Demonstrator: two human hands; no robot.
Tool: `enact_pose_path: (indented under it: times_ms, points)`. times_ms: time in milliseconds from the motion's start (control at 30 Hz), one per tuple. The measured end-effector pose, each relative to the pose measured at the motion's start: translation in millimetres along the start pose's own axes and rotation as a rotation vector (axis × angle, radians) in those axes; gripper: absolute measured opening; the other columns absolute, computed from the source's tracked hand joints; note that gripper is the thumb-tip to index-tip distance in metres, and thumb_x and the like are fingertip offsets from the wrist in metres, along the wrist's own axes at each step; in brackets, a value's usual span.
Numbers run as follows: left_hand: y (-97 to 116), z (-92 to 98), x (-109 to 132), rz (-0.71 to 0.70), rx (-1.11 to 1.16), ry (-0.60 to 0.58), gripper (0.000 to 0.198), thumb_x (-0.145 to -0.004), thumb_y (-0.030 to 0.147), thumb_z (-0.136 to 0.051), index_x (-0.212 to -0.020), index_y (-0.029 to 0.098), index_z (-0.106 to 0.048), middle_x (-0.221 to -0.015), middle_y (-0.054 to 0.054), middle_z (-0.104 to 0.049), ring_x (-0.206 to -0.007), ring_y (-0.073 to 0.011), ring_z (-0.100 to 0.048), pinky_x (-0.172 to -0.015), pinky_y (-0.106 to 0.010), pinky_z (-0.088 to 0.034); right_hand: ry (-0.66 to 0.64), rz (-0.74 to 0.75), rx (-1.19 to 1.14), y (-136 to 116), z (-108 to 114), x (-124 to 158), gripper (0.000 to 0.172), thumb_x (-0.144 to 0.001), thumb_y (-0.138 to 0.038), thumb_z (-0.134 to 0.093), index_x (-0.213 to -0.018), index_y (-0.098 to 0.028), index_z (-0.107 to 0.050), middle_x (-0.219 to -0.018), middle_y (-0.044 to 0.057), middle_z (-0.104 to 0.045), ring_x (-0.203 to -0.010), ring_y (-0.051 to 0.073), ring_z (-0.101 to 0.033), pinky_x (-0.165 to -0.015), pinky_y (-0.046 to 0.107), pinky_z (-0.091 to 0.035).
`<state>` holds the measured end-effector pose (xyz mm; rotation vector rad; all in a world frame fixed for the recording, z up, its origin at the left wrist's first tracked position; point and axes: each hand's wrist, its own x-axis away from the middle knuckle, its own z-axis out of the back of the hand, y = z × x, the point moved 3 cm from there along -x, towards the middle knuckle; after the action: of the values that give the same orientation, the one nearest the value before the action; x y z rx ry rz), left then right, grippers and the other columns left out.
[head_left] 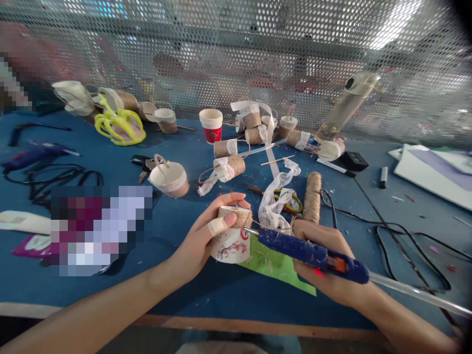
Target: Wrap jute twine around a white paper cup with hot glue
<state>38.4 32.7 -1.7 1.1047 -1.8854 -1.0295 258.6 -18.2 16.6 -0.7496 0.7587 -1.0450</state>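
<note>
My left hand [212, 223] is closed around a white paper cup [231, 250] printed with pink blossom, a pale bandage on its thumb. Jute twine [243, 218] wraps the band of the cup near the upper end. In my right hand [326, 241] is a blue hot glue gun [302, 250] with a clear glue stick [416, 291] jutting from its back. The metal nozzle points left and sits at the cup's side, just below the twine. A twine spool [312, 196] stands behind my right hand. Beneath the cup and gun lies a green sheet [278, 268].
White lace ribbon [275, 201] and scissors [295, 201] lie behind the cup. Several twine-wrapped cups [230, 168] and a red cup stack [211, 125] stand farther back. Another glue gun [35, 155] lies left. Black cord [391, 226] runs across the right. A perforated metal screen [206, 64] closes the back.
</note>
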Motion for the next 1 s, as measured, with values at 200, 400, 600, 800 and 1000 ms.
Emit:
enact_pose_path:
  times_ms: [200,400,600,800,1000]
  points:
    - [-2.1,2.1,-0.7,-0.008,0.013,-0.011,0.034,-0.084,0.033,-0.068,-0.117,0.026,-0.069,-0.118,-0.004,-0.069,-0.102,-0.0236,-0.067,-0.084,-0.029,-0.051,0.006,-0.001,0.007,0.4,-0.4,-0.7,0.028,-0.071,-0.007,-0.057,-0.068,-0.023,-0.034,-0.063,-0.007,-0.041,-0.053,0.011,-0.036,-0.051,0.025,-0.028]
    - [-3.7,3.2,0.2,-0.039,-0.045,0.003,0.033,-0.087,0.030,-0.066,-0.119,0.027,-0.068,-0.122,-0.004,-0.067,-0.104,-0.0234,-0.065,-0.085,-0.029,-0.052,0.007,-0.003,0.018,-2.0,-0.4,-2.6,0.029,-0.070,-0.007,-0.057,-0.067,-0.023,-0.034,-0.062,-0.007,-0.042,-0.052,0.011,-0.036,-0.050,0.024,-0.028]
    - [-1.4,2.8,1.2,-0.047,-0.009,0.008,0.033,-0.086,0.030,-0.067,-0.118,0.027,-0.068,-0.120,-0.005,-0.067,-0.103,-0.0236,-0.066,-0.085,-0.030,-0.052,0.018,0.008,0.028,-2.7,0.7,-2.2,0.029,-0.070,-0.005,-0.056,-0.067,-0.023,-0.033,-0.063,-0.007,-0.041,-0.053,0.010,-0.036,-0.050,0.024,-0.028]
    - [0.8,1.7,0.4,-0.043,0.053,0.002,0.034,-0.084,0.033,-0.068,-0.117,0.025,-0.068,-0.115,-0.004,-0.069,-0.099,-0.0226,-0.068,-0.085,-0.029,-0.052,0.022,0.011,0.013,1.0,0.2,-1.0,0.029,-0.070,-0.004,-0.055,-0.068,-0.023,-0.033,-0.063,-0.007,-0.041,-0.054,0.010,-0.036,-0.051,0.024,-0.028]
    - [-3.5,2.0,-0.7,-0.008,0.018,-0.001,0.033,-0.085,0.034,-0.067,-0.117,0.028,-0.069,-0.119,-0.001,-0.068,-0.103,-0.0215,-0.066,-0.086,-0.027,-0.051,0.016,0.007,0.020,0.1,-0.4,-1.0,0.028,-0.071,-0.006,-0.055,-0.068,-0.023,-0.033,-0.063,-0.007,-0.041,-0.054,0.010,-0.035,-0.051,0.024,-0.028]
